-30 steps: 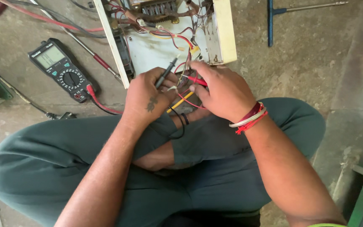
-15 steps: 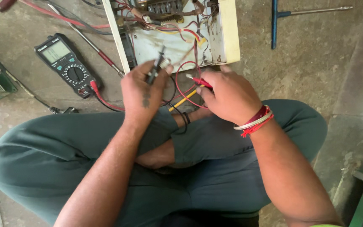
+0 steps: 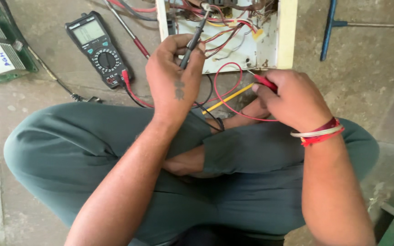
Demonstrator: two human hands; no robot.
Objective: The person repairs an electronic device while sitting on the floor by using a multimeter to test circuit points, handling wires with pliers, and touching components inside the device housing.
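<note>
Black probe (image 3: 193,38) has gone up: our left hand (image 3: 175,77) pinches it, tip now in the box (image 3: 286,36) wires. Our right hand (image 3: 292,98) grips the red probe (image 3: 264,82), held lower, by our knee.

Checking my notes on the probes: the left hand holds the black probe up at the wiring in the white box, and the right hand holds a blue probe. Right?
Not quite: the head view shows the right hand holding a red probe, not blue. The left hand does hold the black probe at the wiring in the white box.
</note>
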